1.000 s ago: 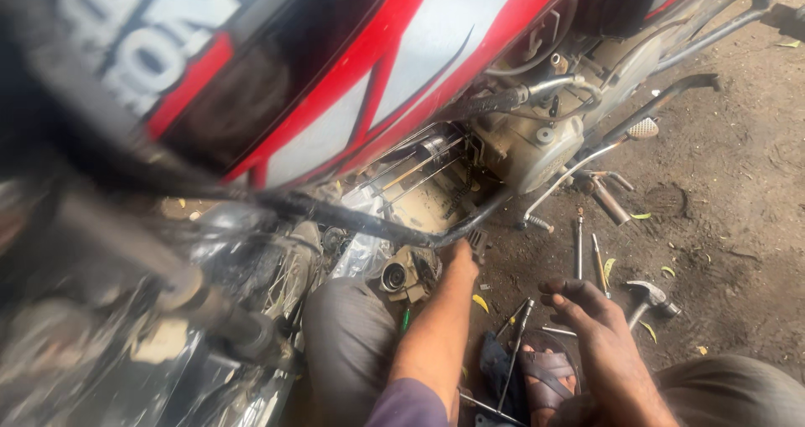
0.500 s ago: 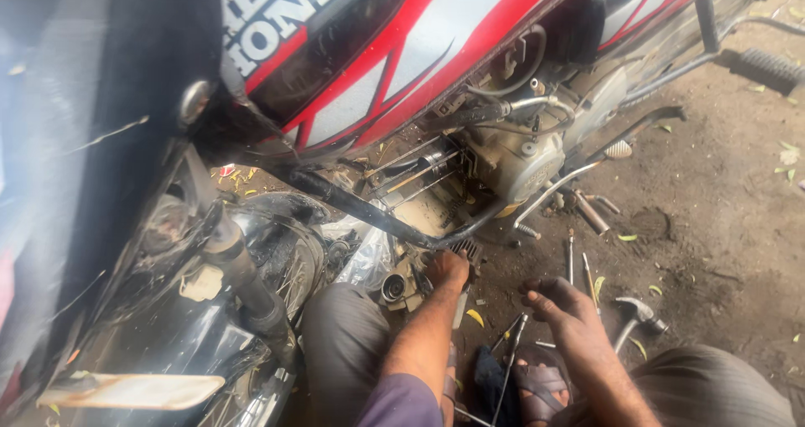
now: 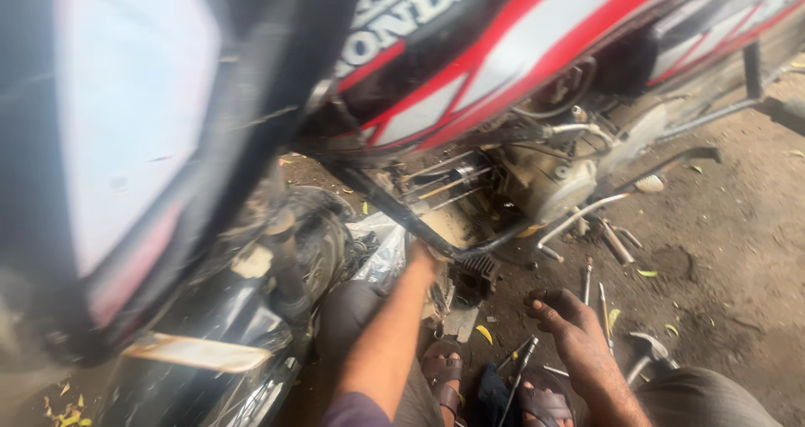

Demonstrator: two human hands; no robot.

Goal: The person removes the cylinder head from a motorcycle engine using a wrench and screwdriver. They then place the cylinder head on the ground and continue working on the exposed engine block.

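A red, white and black motorcycle fuel tank (image 3: 520,50) hangs over the bare engine (image 3: 553,184). My left hand (image 3: 419,255) reaches forward to the black frame tube (image 3: 478,249) below the engine, next to a dark finned part (image 3: 480,268). Its fingers are hidden behind the tube. My right hand (image 3: 560,316) rests palm down with bent fingers on the dirt, beside several loose tools (image 3: 587,280); nothing shows in it. A long screwdriver (image 3: 524,358) lies just under its wrist.
A blurred dark body panel (image 3: 151,142) fills the left side. A black greasy wheel part (image 3: 293,243) and a crumpled plastic bag (image 3: 381,243) sit left of my left arm. My sandalled feet (image 3: 443,377) are at the bottom. A bent lever (image 3: 671,159) sticks out right.
The view has swung left and closer, so the dark panel now covers more of the left. My left hand stays at the frame tube; my right hand stays by the tools.
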